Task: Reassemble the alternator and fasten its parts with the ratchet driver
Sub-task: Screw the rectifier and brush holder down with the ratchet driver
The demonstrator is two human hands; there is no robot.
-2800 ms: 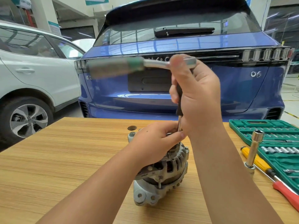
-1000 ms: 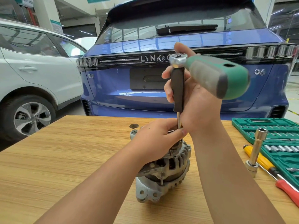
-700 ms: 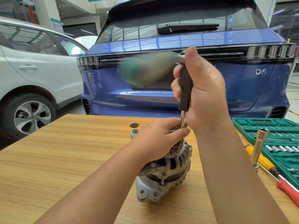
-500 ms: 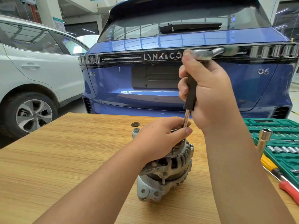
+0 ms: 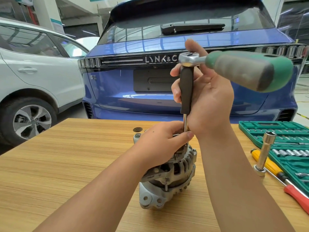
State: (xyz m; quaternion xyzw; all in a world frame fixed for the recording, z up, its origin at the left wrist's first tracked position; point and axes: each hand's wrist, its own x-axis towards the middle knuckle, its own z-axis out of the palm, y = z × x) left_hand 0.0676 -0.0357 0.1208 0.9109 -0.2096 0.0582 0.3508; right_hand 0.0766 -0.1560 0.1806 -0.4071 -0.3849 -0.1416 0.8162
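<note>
As alternator (image 5: 168, 174) looks heavy, rigid: left hand (image 5: 163, 141) clamps top; right hand (image 5: 205, 104) wraps driver (image 5: 186, 91) shaft.

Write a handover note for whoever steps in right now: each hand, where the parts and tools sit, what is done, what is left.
Left hand grips the top of the alternator, upright on the table.
Right hand holds the black extension upright on the alternator's top; the ratchet sits on it, handle pointing right.
Socket set, a standing long socket and screwdrivers lie at right.
Done: housing together. Left: finish tightening this fastener; how tight it is cannot be seen.
</note>
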